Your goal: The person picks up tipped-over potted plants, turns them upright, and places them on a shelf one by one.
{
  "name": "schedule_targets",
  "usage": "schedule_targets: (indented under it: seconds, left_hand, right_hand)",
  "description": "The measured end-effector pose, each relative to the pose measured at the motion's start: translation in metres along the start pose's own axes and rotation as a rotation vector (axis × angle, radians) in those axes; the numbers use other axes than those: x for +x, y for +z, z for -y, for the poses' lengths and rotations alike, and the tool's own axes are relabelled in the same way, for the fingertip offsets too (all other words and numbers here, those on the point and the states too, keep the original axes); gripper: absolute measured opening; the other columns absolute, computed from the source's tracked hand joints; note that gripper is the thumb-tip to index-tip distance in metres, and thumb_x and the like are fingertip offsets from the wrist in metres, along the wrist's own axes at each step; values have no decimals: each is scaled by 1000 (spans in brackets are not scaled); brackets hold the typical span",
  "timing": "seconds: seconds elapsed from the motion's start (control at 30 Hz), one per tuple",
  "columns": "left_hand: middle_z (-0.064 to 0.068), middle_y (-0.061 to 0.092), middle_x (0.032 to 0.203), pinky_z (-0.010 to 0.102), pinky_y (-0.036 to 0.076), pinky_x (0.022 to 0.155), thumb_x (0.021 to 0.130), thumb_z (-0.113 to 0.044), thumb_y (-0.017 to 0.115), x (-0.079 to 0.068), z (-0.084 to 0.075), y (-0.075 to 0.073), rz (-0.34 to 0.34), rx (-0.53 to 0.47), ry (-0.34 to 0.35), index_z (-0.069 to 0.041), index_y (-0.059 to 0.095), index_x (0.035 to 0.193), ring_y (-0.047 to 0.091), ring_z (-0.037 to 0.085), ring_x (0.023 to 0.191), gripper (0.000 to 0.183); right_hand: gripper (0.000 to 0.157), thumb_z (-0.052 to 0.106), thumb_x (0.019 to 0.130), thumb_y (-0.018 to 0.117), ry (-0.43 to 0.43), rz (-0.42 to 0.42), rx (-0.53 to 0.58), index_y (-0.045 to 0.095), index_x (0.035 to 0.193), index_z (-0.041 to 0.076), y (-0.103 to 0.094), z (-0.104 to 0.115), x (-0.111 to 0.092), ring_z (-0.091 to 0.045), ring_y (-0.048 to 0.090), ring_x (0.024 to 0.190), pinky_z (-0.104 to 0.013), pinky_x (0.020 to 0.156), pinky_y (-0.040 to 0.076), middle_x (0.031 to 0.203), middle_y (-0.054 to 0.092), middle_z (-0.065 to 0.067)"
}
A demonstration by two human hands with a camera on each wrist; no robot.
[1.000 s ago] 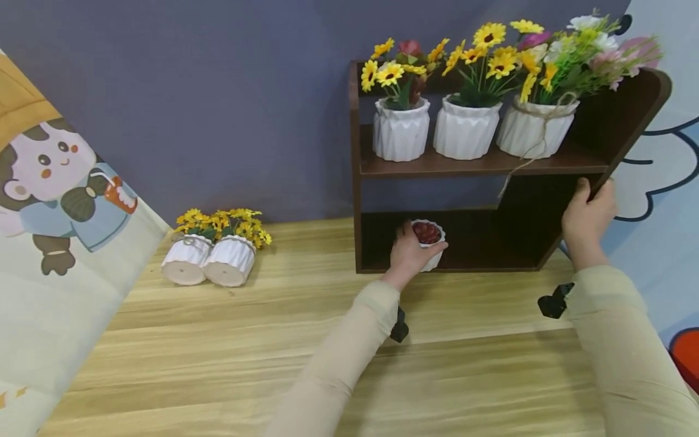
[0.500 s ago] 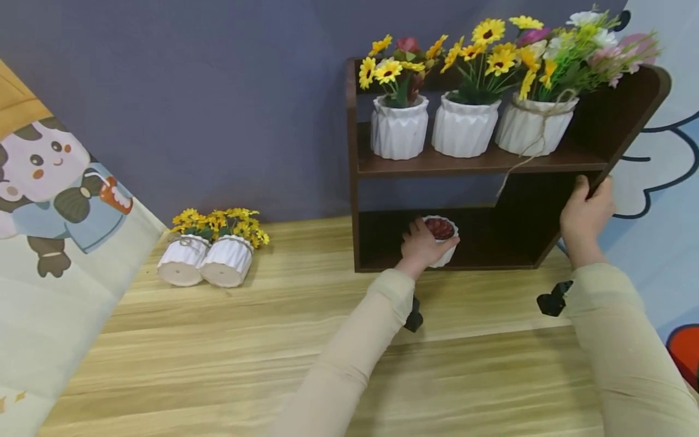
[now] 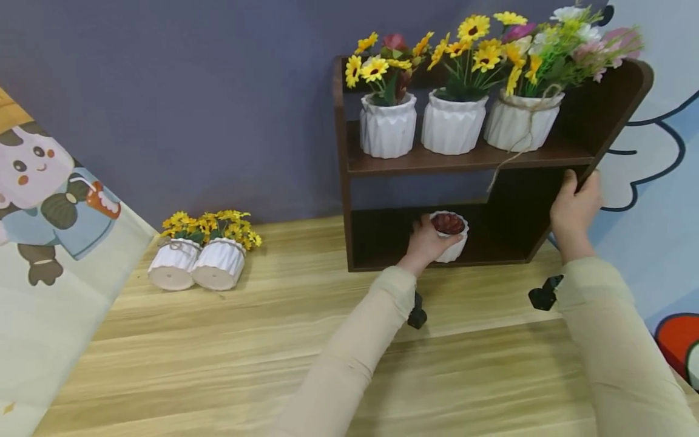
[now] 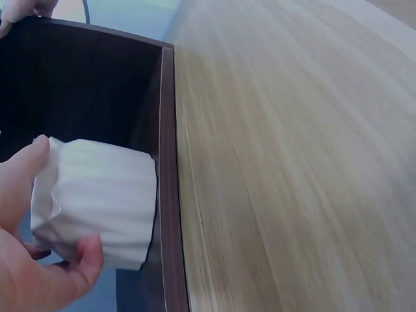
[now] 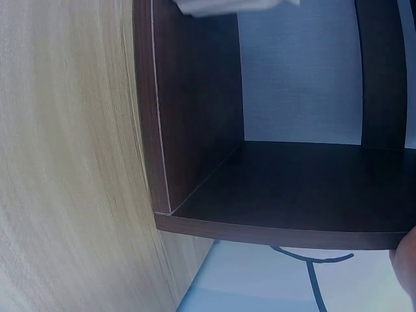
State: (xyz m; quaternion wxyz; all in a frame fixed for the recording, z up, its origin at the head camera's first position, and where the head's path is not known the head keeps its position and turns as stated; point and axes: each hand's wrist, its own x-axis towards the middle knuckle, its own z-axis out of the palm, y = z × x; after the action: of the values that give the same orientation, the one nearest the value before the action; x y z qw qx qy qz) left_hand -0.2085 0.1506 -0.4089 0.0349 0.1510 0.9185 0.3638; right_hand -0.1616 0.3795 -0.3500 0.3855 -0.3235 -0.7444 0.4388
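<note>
In the head view my left hand [image 3: 427, 246] grips a white fluted pot [image 3: 455, 246] that holds a dark red succulent [image 3: 448, 223]. The pot stands on the lower board of a dark brown two-tier shelf [image 3: 469, 162]. From the left wrist view, thumb and fingers lie on either side of the white pot [image 4: 104, 201], close to the shelf's front edge. My right hand [image 3: 576, 209] holds the front edge of the shelf's right side panel, thumb on the inside. Only a bit of that hand [image 5: 406, 260] shows in the right wrist view.
On the upper board stand three white flower pots [image 3: 453, 124], the right one tied with twine. Two white pots with yellow flowers [image 3: 199, 261] lie tipped over on the wooden table [image 3: 218, 352] at left. A dark grey wall panel [image 3: 191, 109] rises behind.
My left hand has shifted the succulent pot to the right along the lower board. The right hand keeps its hold on the side panel. The head view has turned slightly.
</note>
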Motion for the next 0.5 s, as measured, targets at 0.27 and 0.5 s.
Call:
schedule_targets:
  seconds: [0.27,0.5]
  left_hand:
    - [11,53,114,28,48,82,75,-42,71,4,-8,8,-54,-97,46,-4,48,117,55,24,103,62]
    - [9,55,114,27,49,81,80,-37,68,5,-17,17,-36,-140,21,-6,50,118,55,22,104,52]
  right_hand:
    - [35,47,94,34,3,9,-31,48,118,26,-2,2,-1,-11,44,106,-30,90,34,117,51,2]
    - [36,46,95,33,-16,-5,-41,47,116,22,-3,3,-3,-17,44,105,-34,89,34,118,50,-5]
